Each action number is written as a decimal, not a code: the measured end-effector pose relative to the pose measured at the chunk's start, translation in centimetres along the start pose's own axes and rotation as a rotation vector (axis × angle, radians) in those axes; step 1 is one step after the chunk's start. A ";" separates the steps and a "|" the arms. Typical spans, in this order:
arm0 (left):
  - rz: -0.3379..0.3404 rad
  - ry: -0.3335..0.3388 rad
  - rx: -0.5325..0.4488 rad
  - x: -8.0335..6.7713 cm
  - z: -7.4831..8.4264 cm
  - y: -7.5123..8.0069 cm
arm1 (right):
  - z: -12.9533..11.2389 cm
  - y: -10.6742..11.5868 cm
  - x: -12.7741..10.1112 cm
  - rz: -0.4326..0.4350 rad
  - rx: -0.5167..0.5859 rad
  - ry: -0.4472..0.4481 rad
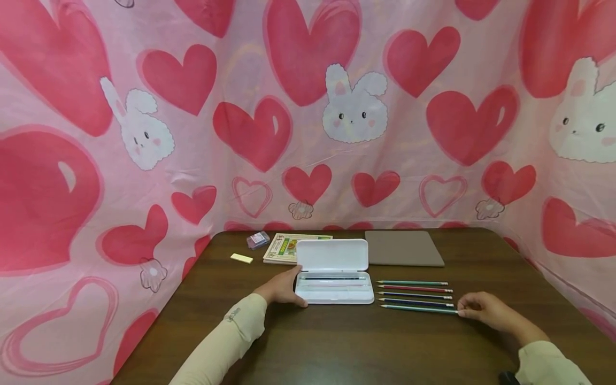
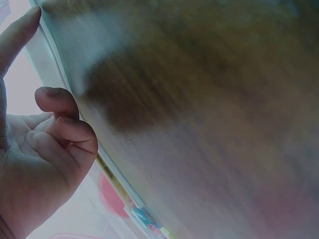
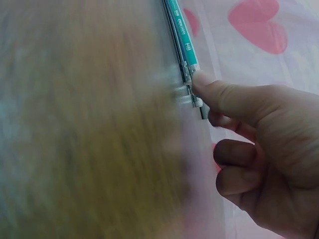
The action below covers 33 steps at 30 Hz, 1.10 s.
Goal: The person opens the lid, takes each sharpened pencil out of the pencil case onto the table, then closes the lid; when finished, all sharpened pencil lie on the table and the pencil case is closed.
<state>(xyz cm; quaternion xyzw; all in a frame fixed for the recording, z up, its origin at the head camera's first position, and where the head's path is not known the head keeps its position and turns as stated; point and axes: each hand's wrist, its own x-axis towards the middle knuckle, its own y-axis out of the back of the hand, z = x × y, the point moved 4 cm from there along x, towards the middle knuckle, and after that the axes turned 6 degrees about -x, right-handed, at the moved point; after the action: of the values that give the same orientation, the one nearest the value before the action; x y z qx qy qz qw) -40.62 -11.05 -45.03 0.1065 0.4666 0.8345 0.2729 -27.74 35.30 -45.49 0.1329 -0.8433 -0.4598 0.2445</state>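
A white pencil case (image 1: 334, 295) lies with its lid raised in the head view, a dark pencil (image 1: 332, 278) and a pinkish one (image 1: 332, 285) inside. My left hand (image 1: 284, 289) grips the case's left end, thumb at the front corner and fingers toward the hinge. Right of the case, several pencils lie side by side, tips pointing left. Nearest me is a green pencil (image 1: 418, 308), whose eraser end my right hand (image 1: 491, 313) pinches between thumb and forefinger. The right wrist view shows its green barrel (image 3: 183, 35) marked HB, with the other fingers curled below.
Behind the case lie a printed booklet (image 1: 279, 250) and a flat grey-brown rectangular board (image 1: 404, 248). A pale yellow strip (image 1: 241, 258) and a small clear box (image 1: 258, 240) sit at the back left of the brown table (image 1: 366, 347). Heart-patterned cloth (image 1: 308, 160) hangs around it.
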 end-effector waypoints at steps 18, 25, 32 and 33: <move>0.004 0.002 0.001 -0.2 0.2 -0.1 | -0.3 -0.3 0.2 -0.009 -0.036 -0.154; -0.006 0.034 -0.015 0.1 -0.2 -0.2 | -1.2 -0.7 1.9 0.019 -0.058 -0.182; -0.005 0.044 -0.008 0.1 0.0 -0.2 | -1.8 -1.1 4.2 0.006 -0.046 -0.199; -0.003 0.043 -0.007 0.1 0.0 -0.2 | -1.9 -1.2 4.5 0.009 -0.044 -0.199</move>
<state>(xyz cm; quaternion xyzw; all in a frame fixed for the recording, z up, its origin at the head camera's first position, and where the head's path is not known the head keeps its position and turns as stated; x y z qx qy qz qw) -40.67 -10.93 -45.18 0.0866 0.4696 0.8379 0.2645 -30.54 31.27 -44.35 0.0774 -0.8537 -0.4879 0.1647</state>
